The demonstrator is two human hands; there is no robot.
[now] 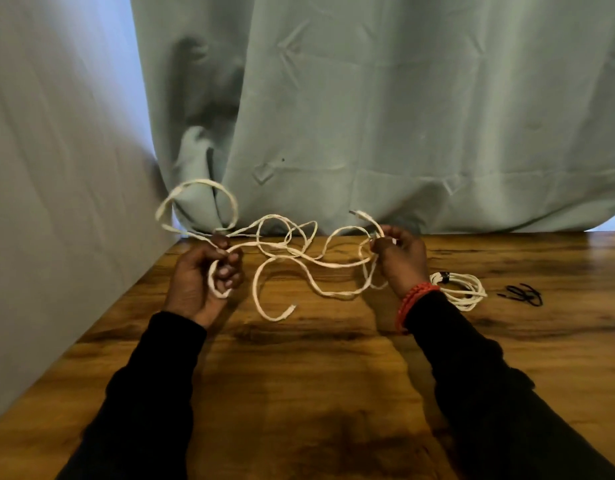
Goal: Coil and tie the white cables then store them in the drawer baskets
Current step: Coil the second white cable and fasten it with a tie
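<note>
We hold both arms out ahead of us in black sleeves, forearms angled slightly inward, hands level and well apart. Our left hand [204, 275] is turned palm-up with the fingers [230, 271] curled tight into a loose fist and the thumb pressed over the top. Our right hand [399, 259] shows its back, wrist bent, an orange beaded bracelet [411, 303] around it, thumb and fingertips pinched together at the far side.

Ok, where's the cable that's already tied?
The tied coil lies on the table, right side of the head view, just behind the right hand, left of the black ties.
</note>
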